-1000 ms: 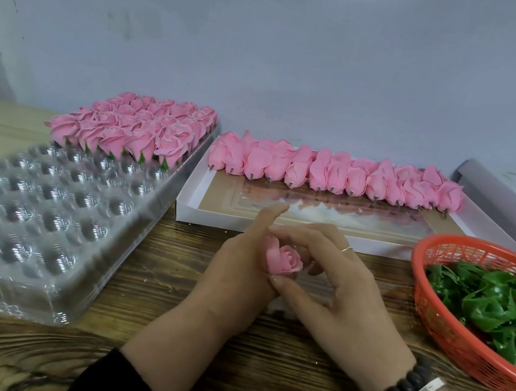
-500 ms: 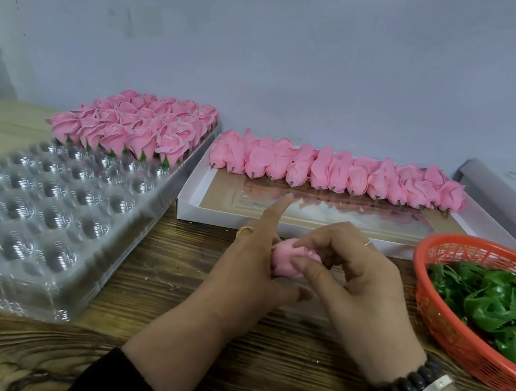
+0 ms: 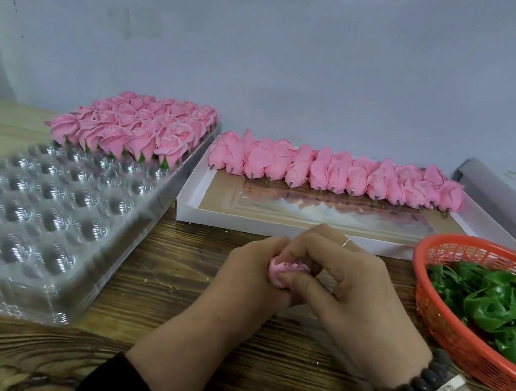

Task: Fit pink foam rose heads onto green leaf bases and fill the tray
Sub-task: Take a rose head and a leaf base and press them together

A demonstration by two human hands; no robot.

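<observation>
Between my left hand (image 3: 247,272) and right hand (image 3: 353,290), both gripping: one rose head (image 3: 283,269). One tray (image 3: 52,212), one basket (image 3: 452,330) (leaf bases (image 3: 498,303) uncountable), wooden table (image 3: 269,385), grey wall (image 3: 275,44).

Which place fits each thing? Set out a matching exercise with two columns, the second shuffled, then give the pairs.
Things:
1. clear tray
2. orange basket
3. white box
4. pink rose head

Places:
A. between both hands
B. far right, holding green leaf bases
C. left, back rows filled with roses
D. middle, a row of rose heads at its back

Pairs: 1-C, 2-B, 3-D, 4-A
</observation>
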